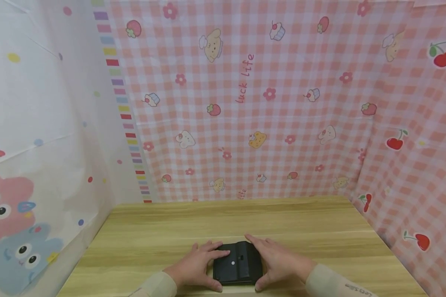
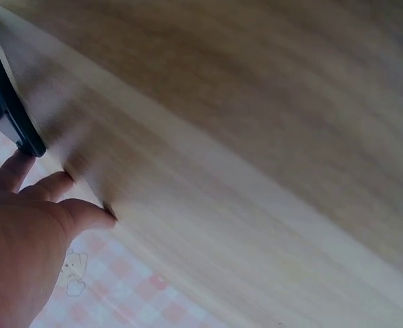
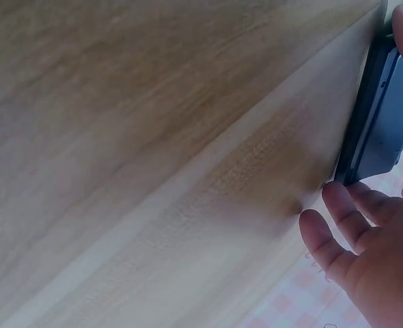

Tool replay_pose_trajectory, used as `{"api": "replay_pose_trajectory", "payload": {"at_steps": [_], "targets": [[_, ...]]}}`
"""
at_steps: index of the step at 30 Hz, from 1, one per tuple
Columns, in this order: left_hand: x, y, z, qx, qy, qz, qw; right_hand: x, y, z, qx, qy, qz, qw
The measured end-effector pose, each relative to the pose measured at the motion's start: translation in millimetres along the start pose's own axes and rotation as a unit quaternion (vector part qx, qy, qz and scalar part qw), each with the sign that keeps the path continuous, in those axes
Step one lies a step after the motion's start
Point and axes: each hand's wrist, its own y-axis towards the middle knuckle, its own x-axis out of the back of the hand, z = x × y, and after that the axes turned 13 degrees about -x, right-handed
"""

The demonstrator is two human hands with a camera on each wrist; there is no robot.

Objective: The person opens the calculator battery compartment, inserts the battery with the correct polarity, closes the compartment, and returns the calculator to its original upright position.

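A flat black device [image 1: 226,266] with a raised block along its right part lies on the wooden table near the front edge; its exact kind cannot be told. My left hand [image 1: 198,266] holds its left side, thumb at the near corner and fingers over the far part. On the right side, my right hand [image 1: 278,262] spans it between a thumb at the near corner and fingers at the far corner. One end of the device [image 2: 10,96] shows by the fingers in the left wrist view. The right wrist view has its dark side [image 3: 382,113] between thumb and fingers.
The wood-grain tabletop [image 1: 171,222] spreads beyond and beside both hands. Behind it hangs a pink checked cloth [image 1: 238,123], continuing down the right side. A white cloth with cartoon figures [image 1: 59,123] covers the left.
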Motion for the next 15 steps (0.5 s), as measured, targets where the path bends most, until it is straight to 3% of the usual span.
{"api": "replay_pose_trajectory", "payload": {"at_steps": [15], "targets": [[2.8,1.6,-4.6,0.016,-0.004,0.015,0.9997,1.8,1.7,1.3,-0.004,-0.021,0.013,0.9997]]}}
